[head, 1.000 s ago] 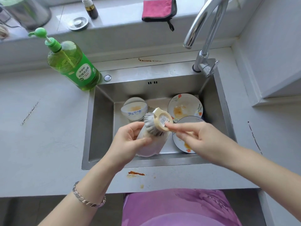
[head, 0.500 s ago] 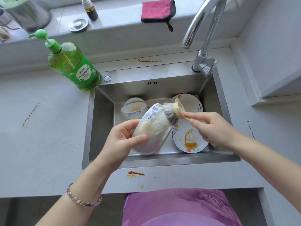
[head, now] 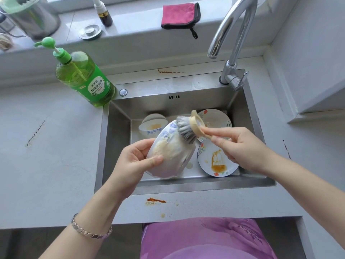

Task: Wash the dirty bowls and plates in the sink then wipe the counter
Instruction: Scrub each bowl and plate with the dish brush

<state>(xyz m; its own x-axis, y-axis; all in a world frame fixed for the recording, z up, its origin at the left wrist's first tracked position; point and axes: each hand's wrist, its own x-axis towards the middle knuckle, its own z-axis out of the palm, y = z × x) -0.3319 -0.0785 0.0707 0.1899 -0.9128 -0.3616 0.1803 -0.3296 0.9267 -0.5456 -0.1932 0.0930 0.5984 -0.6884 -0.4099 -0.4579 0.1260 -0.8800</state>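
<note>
My left hand grips a white bowl with blue flowers, tilted over the steel sink and smeared with yellowish foam. My right hand holds a round beige dish brush, its grey bristles pressed on the bowl's upper edge. In the sink lie another dirty bowl at the back left, a plate with orange sauce at the right, and a second plate behind it.
A green dish soap bottle stands at the sink's back left corner. The tap arches over the back right. A pink cloth lies on the sill. Orange stains mark the counter's front edge.
The brush has moved from the bowl's near side up to its far upper edge, and the bowl's foamy inner side has turned more toward me.
</note>
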